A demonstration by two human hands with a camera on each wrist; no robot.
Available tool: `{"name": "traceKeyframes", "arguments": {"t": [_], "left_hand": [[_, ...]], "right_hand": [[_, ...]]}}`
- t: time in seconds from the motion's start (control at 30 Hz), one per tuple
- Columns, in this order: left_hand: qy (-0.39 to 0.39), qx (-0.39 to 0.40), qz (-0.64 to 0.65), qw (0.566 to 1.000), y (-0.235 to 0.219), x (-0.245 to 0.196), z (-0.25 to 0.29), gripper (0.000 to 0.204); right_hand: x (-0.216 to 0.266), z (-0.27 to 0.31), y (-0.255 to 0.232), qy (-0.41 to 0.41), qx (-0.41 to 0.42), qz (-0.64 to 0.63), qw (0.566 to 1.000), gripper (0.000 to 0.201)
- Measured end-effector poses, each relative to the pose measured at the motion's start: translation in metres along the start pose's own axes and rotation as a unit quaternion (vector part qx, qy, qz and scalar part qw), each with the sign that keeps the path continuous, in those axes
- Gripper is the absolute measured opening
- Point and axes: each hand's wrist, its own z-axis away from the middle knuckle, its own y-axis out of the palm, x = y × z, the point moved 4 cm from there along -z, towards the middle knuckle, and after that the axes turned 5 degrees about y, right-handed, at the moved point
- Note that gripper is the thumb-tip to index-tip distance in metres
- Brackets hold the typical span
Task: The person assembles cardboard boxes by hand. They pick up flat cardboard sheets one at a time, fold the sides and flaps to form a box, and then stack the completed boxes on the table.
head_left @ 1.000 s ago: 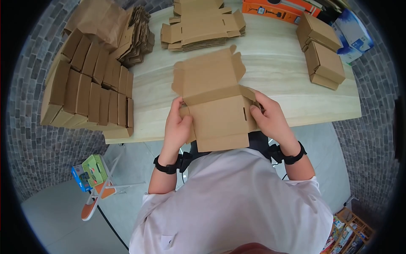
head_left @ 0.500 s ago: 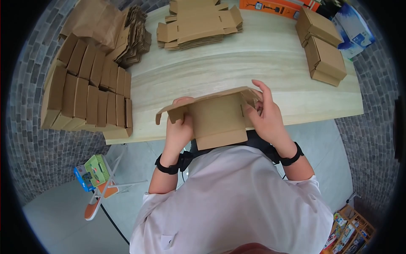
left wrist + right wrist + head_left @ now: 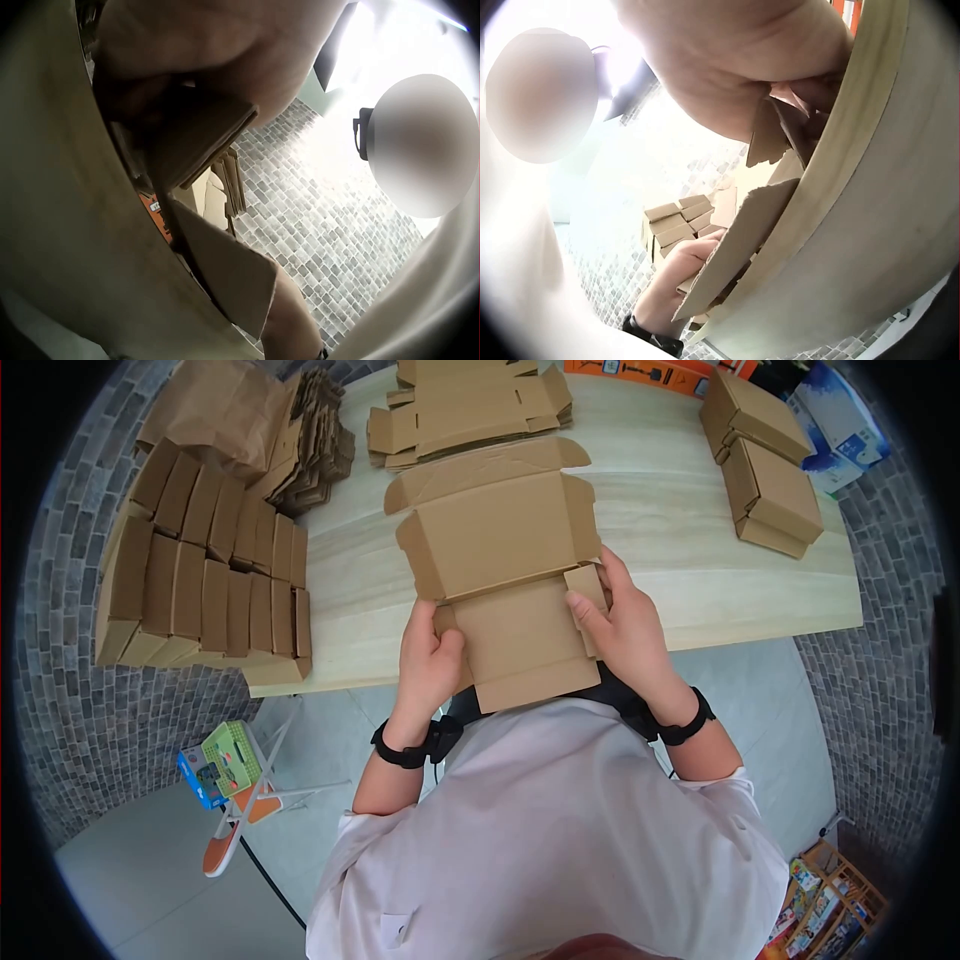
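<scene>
Beside pale wood-grain table [image 3: 660, 510], open-lidded brown cardboard box [image 3: 520, 630], sides in grip of left hand [image 3: 430, 668] and right hand [image 3: 636, 640].

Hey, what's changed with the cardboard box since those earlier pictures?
Its lid, raised a moment ago, now lies tipped back, away from the person. The right hand now has its thumb on a small corner flap. The left hand still grips the other side; the stacked boxes haven't moved.

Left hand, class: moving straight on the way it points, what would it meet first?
Beyond its grip on the box base, the left hand would probably meet the open lid's left flap first, though depth is unclear.
</scene>
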Motion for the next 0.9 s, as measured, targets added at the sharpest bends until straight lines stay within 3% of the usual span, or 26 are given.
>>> {"name": "traceKeyframes", "arguments": {"t": [0.07, 0.2, 0.33, 0.43, 0.5, 0.57, 0.63, 0.7, 0.77, 0.8, 0.87, 0.9], "left_hand": [[-0.035, -0.004, 0.041, 0.999, 0.002, 0.002, 0.002, 0.059], [0.026, -0.024, 0.098, 0.995, 0.008, -0.005, 0.005, 0.054], [0.068, -0.054, 0.158, 0.984, 0.01, -0.001, 0.008, 0.052], [0.047, -0.087, 0.218, 0.971, 0.013, -0.007, 0.005, 0.05], [0.032, -0.092, 0.213, 0.972, 0.01, 0.012, 0.006, 0.05], [0.017, -0.096, 0.207, 0.974, 0.009, 0.015, 0.004, 0.05], [0.1, -0.049, 0.187, 0.976, 0.01, -0.005, -0.001, 0.049], [0.084, -0.043, 0.238, 0.967, 0.011, -0.001, -0.002, 0.047], [0.072, -0.05, 0.114, 0.99, 0.011, 0.006, -0.004, 0.053], [0.072, -0.049, 0.114, 0.99, 0.012, 0.004, -0.004, 0.053], [0.161, -0.024, -0.112, 0.98, 0.015, -0.013, -0.004, 0.065], [0.161, -0.022, -0.112, 0.98, 0.014, -0.016, -0.004, 0.065]], "right_hand": [[0.002, -0.001, -0.003, 0.05, 0.028, -0.008, 0.998, 0.053], [-0.006, -0.001, 0.0, 0.049, 0.041, 0.012, 0.998, 0.05], [-0.005, -0.001, 0.001, 0.014, 0.021, -0.045, 0.999, 0.049], [-0.006, 0.002, 0.004, 0.023, 0.011, -0.104, 0.994, 0.053], [-0.008, 0.001, 0.003, 0.027, 0.004, -0.134, 0.991, 0.056], [0.001, 0.0, 0.0, -0.099, 0.035, -0.101, 0.989, 0.061], [0.008, -0.001, -0.004, -0.12, 0.047, -0.048, 0.991, 0.064], [0.013, 0.0, -0.005, -0.139, 0.058, 0.005, 0.989, 0.068], [0.015, 0.003, -0.003, -0.131, 0.059, 0.012, 0.99, 0.076], [0.014, 0.003, -0.002, -0.131, 0.058, 0.011, 0.99, 0.076], [0.007, 0.0, -0.001, -0.121, 0.065, 0.028, 0.99, 0.079], [0.008, -0.001, -0.003, -0.119, 0.065, 0.027, 0.99, 0.079]]}}
